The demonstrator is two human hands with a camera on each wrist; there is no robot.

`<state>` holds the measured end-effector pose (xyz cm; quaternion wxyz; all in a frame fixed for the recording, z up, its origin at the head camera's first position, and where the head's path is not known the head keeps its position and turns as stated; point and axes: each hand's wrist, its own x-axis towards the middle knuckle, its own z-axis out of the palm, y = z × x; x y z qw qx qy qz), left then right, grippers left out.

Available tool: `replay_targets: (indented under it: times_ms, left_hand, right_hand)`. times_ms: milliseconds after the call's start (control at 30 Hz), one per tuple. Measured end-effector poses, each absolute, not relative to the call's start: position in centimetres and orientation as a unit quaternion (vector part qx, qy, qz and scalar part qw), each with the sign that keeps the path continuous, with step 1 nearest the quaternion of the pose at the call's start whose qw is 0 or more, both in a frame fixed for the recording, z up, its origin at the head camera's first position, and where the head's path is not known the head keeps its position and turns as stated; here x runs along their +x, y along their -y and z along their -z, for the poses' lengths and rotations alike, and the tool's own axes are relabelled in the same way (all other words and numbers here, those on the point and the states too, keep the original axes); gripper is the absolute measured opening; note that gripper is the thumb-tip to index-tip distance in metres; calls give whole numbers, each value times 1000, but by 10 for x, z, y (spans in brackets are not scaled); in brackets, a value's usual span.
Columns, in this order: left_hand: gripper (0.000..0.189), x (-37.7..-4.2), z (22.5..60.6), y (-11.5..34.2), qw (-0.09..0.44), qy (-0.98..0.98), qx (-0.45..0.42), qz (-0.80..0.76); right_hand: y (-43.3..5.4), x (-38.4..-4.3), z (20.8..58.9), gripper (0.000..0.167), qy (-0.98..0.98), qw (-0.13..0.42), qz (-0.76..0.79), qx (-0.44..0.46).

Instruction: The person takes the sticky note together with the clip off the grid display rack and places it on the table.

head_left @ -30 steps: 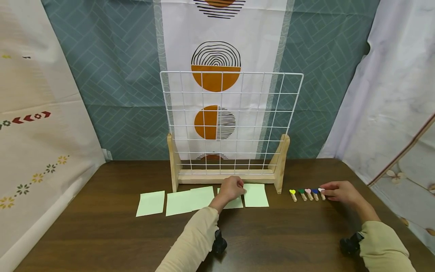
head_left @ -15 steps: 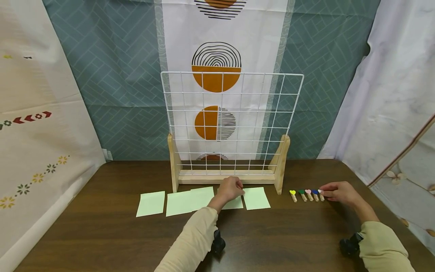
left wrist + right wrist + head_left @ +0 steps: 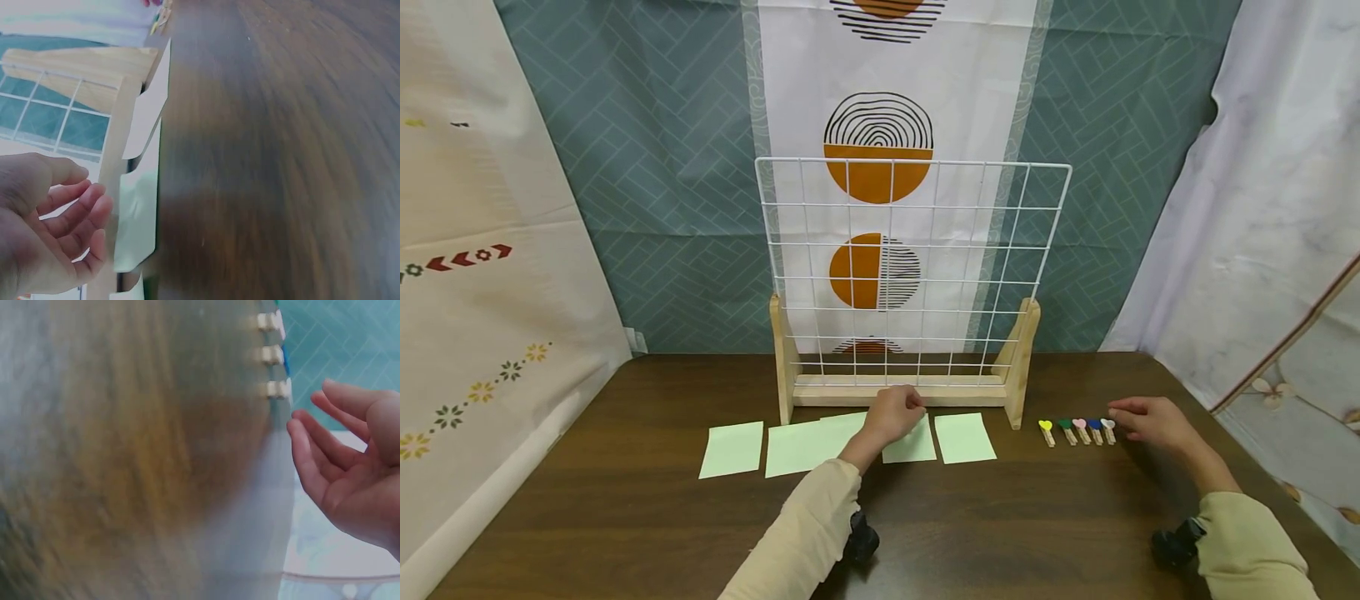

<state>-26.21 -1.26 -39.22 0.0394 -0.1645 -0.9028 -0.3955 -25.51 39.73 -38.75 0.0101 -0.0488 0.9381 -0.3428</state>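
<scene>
My left hand (image 3: 889, 418) hovers over a row of pale green paper notes (image 3: 965, 438), its fingers loosely bent with nothing between them. In the left wrist view, a gap shows between its fingertips and the nearest note (image 3: 139, 212). Two of the notes (image 3: 793, 450) left of that hand overlap. On the right, my right hand (image 3: 1153, 425) is just beside the white heart clothespin (image 3: 1108, 429), last in a line of small wooden clothespins with yellow (image 3: 1046, 427), green, pink and blue (image 3: 1096, 427) hearts. Its fingers are relaxed and appear apart from the clothespin in the right wrist view.
A white wire grid (image 3: 910, 246) stands upright in a wooden base (image 3: 898, 395) behind the notes. Patterned cloth (image 3: 677, 167) hangs behind the brown table (image 3: 1000, 533) and at both sides. A lone note (image 3: 732, 450) lies farthest left.
The rightmost note has shifted slightly toward me and tilted, and my left hand has since moved left off it. The white clothespin slid left toward the blue one; my right fingers came away from it.
</scene>
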Motion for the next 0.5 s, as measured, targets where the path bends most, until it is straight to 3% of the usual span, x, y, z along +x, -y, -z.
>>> replay_targets:
  times_ms: [167, 500]
  left_hand:
    - [17, -256, 390, 27, 73, 900, -194, 383]
    - [51, -229, 372, 64, 133, 917, -217, 307]
  right_hand:
    - [-386, -249, 376, 40, -957, -28, 281, -66]
    - [-338, -232, 357, 52, -959, -73, 252, -112]
